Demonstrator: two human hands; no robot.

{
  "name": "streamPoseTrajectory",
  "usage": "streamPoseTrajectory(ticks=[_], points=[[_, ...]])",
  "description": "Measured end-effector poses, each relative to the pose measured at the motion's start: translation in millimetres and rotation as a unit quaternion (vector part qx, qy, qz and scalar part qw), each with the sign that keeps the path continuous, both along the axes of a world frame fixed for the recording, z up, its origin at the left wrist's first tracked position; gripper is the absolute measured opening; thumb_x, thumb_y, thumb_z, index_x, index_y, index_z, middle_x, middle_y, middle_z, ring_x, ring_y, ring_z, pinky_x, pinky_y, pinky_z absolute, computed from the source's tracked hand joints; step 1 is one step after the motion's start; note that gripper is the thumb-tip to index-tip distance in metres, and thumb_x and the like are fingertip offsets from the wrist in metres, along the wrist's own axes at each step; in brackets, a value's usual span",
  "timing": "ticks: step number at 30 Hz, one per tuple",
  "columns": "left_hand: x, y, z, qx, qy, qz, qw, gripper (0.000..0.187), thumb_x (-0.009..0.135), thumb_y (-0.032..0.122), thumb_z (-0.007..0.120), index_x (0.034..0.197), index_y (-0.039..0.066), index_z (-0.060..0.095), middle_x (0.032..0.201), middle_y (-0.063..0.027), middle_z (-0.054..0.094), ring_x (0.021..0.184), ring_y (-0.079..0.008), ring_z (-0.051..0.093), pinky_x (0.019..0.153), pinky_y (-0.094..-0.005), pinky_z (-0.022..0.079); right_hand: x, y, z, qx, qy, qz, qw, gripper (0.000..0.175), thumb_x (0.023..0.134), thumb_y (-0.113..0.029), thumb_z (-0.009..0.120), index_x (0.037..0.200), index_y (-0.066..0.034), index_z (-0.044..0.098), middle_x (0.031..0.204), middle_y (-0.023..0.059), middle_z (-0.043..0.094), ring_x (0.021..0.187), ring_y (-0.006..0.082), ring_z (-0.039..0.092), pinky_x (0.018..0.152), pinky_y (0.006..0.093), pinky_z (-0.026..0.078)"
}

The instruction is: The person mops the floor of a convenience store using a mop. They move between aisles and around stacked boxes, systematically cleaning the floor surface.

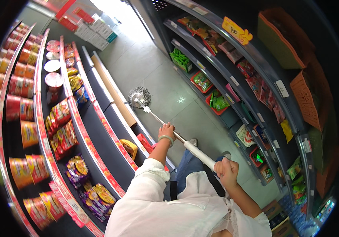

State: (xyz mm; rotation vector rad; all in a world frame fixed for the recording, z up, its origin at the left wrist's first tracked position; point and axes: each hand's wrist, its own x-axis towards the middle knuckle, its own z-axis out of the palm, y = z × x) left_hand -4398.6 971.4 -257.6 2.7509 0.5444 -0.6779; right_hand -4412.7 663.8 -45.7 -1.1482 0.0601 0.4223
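Across the front of my body slants a spin mop [157, 118] with a metal pole and a white grip sleeve. Partway down the bare pole, my left hand [167, 131] is wrapped around it, a pale bangle on that wrist. My right hand [226, 170] grips the top end of the white sleeve, close to my waist. The grey string mop head [139, 97] rests on the tiled floor [172, 89] beside the base of the left shelves. A white joint links pole and head.
Left shelves [98, 118] carry instant noodle cups [28, 134] and bagged noodles [64, 139]. Right shelves [246, 112] hold snack packets and small baskets [202, 81]. Stacked cartons [93, 31] stand at the aisle's far end. My shoes [193, 142] are on the floor behind the mop head.
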Motion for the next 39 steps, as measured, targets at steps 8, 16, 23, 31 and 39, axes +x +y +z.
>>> streamPoseTrajectory(ticks=[8, 16, 23, 31, 39], points=[[-56, -169, 56, -0.083, -0.195, 0.066, 0.975, 0.027, 0.079, 0.035, 0.070, 0.080, 0.009, 0.066, 0.093, -0.0120, 0.062, 0.098, -0.0330, 0.057, 0.089, -0.0457, 0.044, 19, -135, 113, -0.197, -0.119, 0.087, 0.969, 0.049, 0.100, -0.013, 0.048, 0.052, -0.0067, 0.038, 0.045, 0.0013, 0.037, 0.037, 0.0082, 0.031, 0.037, 0.0277, 0.026], [-100, -365, 140, -0.223, -0.244, 0.109, 0.937, 0.033, 0.079, 0.033, 0.071, 0.065, 0.006, 0.061, 0.067, -0.0141, 0.060, 0.070, -0.0349, 0.060, 0.066, -0.0468, 0.048, 82, -237, 222, 0.074, -0.149, 0.196, 0.967, 0.041, 0.099, -0.016, 0.043, 0.060, -0.0065, 0.039, 0.041, 0.0024, 0.038, 0.028, 0.0118, 0.034, 0.034, 0.0289, 0.038], [-122, -389, 129, -0.262, -0.202, 0.239, 0.913, 0.035, 0.083, 0.038, 0.069, 0.063, 0.011, 0.061, 0.064, -0.0108, 0.060, 0.066, -0.0335, 0.060, 0.061, -0.0467, 0.046, 94, -174, 214, -0.022, -0.071, 0.212, 0.974, 0.043, 0.096, -0.036, 0.053, 0.065, -0.0063, 0.049, 0.050, 0.0039, 0.050, 0.042, 0.0148, 0.052, 0.053, 0.0282, 0.048], [-113, -363, 147, -0.134, -0.383, 0.291, 0.866, 0.034, 0.079, 0.027, 0.071, 0.062, 0.010, 0.047, 0.064, -0.0076, 0.052, 0.068, -0.0314, 0.054, 0.068, -0.0441, 0.038, 54, -177, 249, 0.098, -0.307, 0.316, 0.893, 0.049, 0.094, -0.037, 0.057, 0.054, -0.0095, 0.047, 0.047, 0.0020, 0.053, 0.039, 0.0151, 0.055, 0.052, 0.0292, 0.053], [-72, -283, 84, -0.036, -0.456, 0.204, 0.865, 0.017, 0.076, 0.019, 0.070, 0.069, 0.009, 0.058, 0.085, -0.0069, 0.061, 0.086, -0.0301, 0.059, 0.098, -0.0501, 0.039, 2, -192, 179, -0.032, -0.237, 0.153, 0.959, 0.050, 0.097, -0.024, 0.048, 0.050, -0.0089, 0.038, 0.047, 0.0040, 0.047, 0.043, 0.0188, 0.052, 0.055, 0.0349, 0.046]])
